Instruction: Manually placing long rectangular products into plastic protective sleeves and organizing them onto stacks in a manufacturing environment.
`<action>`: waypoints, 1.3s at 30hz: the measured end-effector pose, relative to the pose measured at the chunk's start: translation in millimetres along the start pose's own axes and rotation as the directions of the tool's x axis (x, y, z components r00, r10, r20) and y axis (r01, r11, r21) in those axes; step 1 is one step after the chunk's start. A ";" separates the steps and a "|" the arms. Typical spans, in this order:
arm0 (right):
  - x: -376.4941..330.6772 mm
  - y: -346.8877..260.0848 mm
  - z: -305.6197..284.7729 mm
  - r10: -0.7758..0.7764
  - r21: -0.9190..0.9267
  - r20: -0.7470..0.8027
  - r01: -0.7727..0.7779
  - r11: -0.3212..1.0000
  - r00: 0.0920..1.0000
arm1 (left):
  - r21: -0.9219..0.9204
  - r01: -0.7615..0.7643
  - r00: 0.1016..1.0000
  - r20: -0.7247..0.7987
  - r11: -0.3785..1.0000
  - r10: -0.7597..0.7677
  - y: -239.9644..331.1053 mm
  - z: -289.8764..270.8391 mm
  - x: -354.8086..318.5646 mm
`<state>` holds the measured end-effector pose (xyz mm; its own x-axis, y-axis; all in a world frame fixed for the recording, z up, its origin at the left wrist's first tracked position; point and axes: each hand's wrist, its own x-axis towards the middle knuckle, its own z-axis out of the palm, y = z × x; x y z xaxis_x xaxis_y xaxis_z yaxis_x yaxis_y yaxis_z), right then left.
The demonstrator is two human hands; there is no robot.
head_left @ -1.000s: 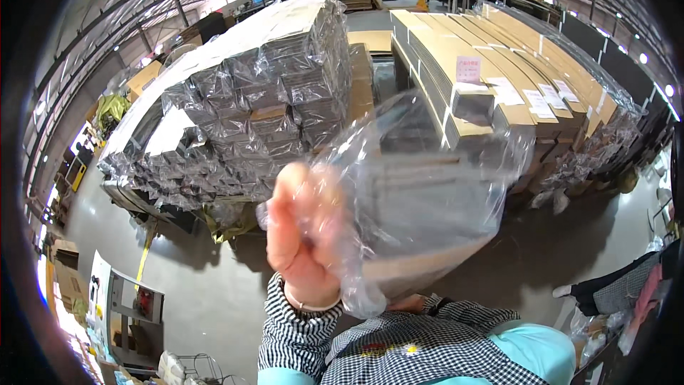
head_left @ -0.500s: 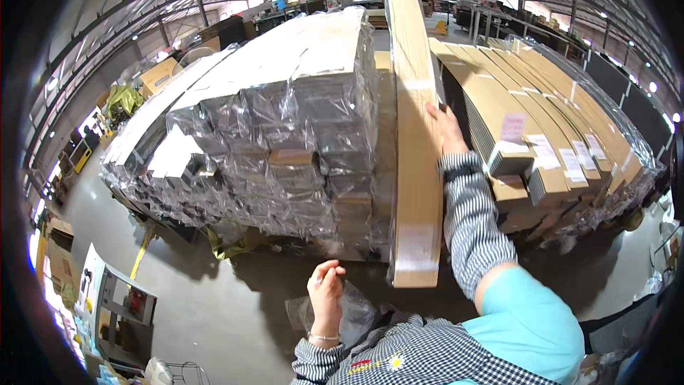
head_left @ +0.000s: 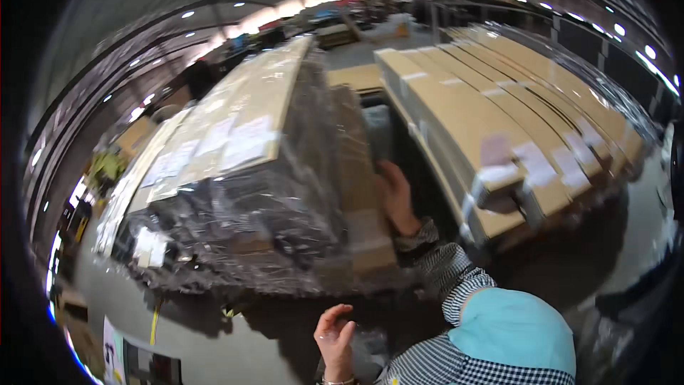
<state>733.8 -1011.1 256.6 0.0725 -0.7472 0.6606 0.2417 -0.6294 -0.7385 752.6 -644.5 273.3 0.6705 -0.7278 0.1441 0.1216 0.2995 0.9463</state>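
Note:
A long, narrow cardboard box (head_left: pixel 365 203) stands low against the right side of a film-wrapped stack (head_left: pixel 278 199). Its near end has a pale band. My right hand (head_left: pixel 399 199) lies against the box's right side, in the dark gap between two stacks; motion blurs the fingers. Closer to me, my left hand (head_left: pixel 335 335) is raised with fingers loosely bent and thumb apart, nothing in it. Clear plastic (head_left: pixel 369 353) shows just beside that hand.
On the right, long brown cartons (head_left: pixel 491 114) lie side by side with paper labels (head_left: pixel 534 162) at their near ends. Labelled long boards (head_left: pixel 235 117) top the wrapped stack. Grey floor (head_left: pixel 214 349) lies at lower left, near a grey-and-white unit (head_left: pixel 142 360).
The long box has dropped from upright above the stacks to beside the left stack. My right hand went down and left with it. The view has shifted; my left hand sits lower.

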 end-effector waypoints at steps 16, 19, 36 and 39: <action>10.9 -198.5 -199.9 0.109 -0.990 0.107 0.095 0.108 0.988 | -0.368 -0.027 0.955 0.265 0.929 0.133 60.2 55.3 -145.0; -6.3 -231.0 -210.2 0.201 -0.978 0.085 0.043 0.204 0.976 | -0.413 -0.021 0.954 0.265 0.910 0.142 82.5 70.2 -161.8; -225.9 -429.3 -318.5 -0.232 -0.283 0.173 0.274 0.919 0.957 | -0.111 -0.397 0.891 0.190 0.911 0.411 59.1 194.4 -200.9; -226.5 -427.1 -374.0 -0.079 -0.184 0.094 0.095 0.978 0.992 | 0.000 -0.436 0.808 0.440 0.900 0.391 36.7 204.6 -200.5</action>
<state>252.2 -652.8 371.9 0.1443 -0.6719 0.7265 0.0654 -0.7261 -0.6845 472.9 -613.9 338.3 0.2675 -0.7427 0.6139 -0.1826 0.5865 0.7891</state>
